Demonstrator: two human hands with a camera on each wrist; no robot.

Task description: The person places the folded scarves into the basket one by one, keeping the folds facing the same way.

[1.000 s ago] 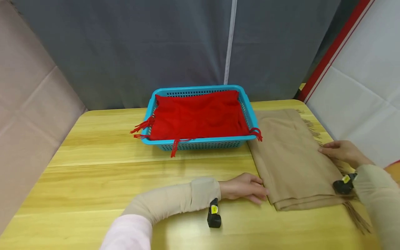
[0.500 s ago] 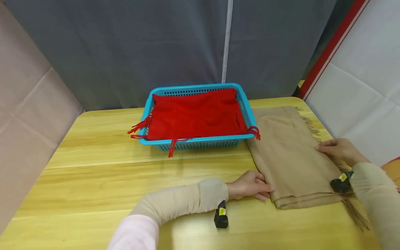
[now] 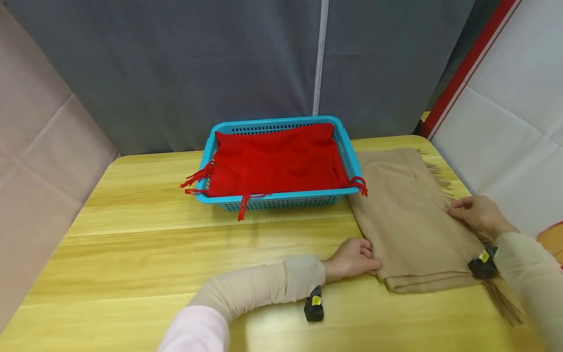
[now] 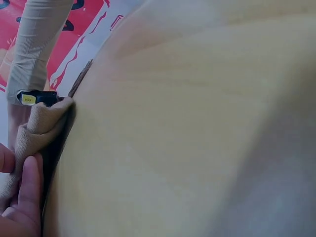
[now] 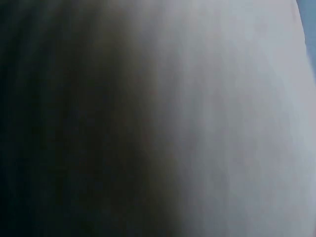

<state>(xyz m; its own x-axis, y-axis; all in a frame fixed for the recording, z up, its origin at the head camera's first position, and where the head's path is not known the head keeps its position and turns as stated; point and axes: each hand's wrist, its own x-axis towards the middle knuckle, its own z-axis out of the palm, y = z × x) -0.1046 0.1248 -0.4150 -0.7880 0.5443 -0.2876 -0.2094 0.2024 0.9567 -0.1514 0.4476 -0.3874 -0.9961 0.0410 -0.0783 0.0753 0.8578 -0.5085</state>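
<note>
A tan fringed scarf lies folded flat on the right side of the table, its fringe along the right edge. My left hand pinches the scarf's left edge near the front corner, thumb on top. In the left wrist view, fingers sit under the tan scarf, with the thumb above. On the opposite side my right hand grips the fringed edge between thumb and fingers; the fingertips are partly hidden. The right wrist view is a dark, pale blur.
A blue plastic basket stands at the back middle, against the scarf's left side. Inside lies a folded red scarf, its tassels hanging over the rim. A grey curtain closes off the back; a white panel rises at right.
My left hand has shifted slightly right and taken hold of the tan scarf's left edge. My right hand stays at the fringed edge. The basket has not moved.
</note>
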